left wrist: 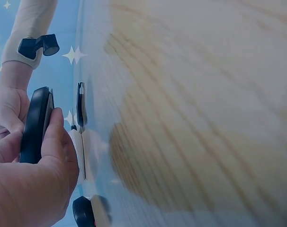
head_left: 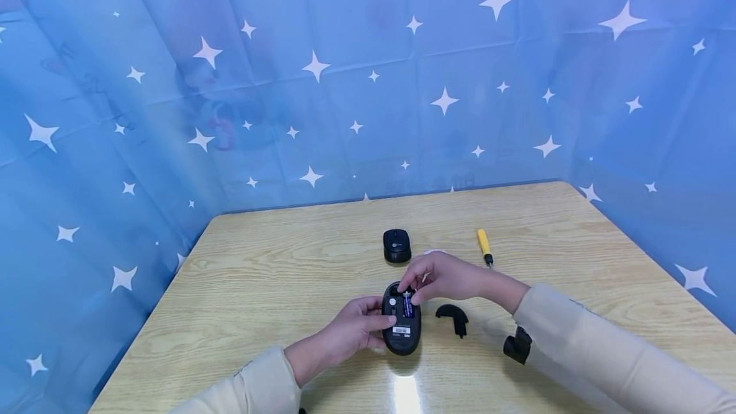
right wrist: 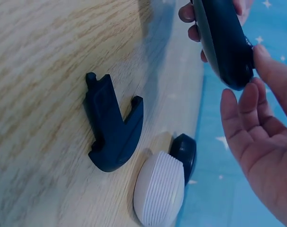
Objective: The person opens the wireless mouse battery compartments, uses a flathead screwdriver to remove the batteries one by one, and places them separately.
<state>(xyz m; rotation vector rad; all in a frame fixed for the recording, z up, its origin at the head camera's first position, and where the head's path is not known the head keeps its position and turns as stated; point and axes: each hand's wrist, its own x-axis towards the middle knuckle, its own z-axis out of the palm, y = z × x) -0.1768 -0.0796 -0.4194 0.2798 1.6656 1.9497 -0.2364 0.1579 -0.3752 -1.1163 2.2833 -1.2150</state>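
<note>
My left hand [head_left: 359, 324] grips a black computer mouse [head_left: 400, 340], its underside turned up and its battery bay uncovered. A purple-blue battery [head_left: 409, 305] shows in the bay. At the bay's upper end, the fingertips of my right hand [head_left: 439, 276] touch the mouse. In the right wrist view, the right thumb [right wrist: 266, 61] presses at the end of the mouse, the other fingers loosely bent below it. The loose black battery cover [head_left: 456, 317] lies on the table to the right of the mouse.
Behind the hands stands a second black mouse [head_left: 397, 245]. A white ribbed object [right wrist: 160, 189] sits near it, mostly hidden behind the right hand in the head view. The yellow-handled screwdriver [head_left: 485, 245] lies farther right on the wooden table [head_left: 276, 273]. A starry blue curtain [head_left: 345, 101] hangs behind.
</note>
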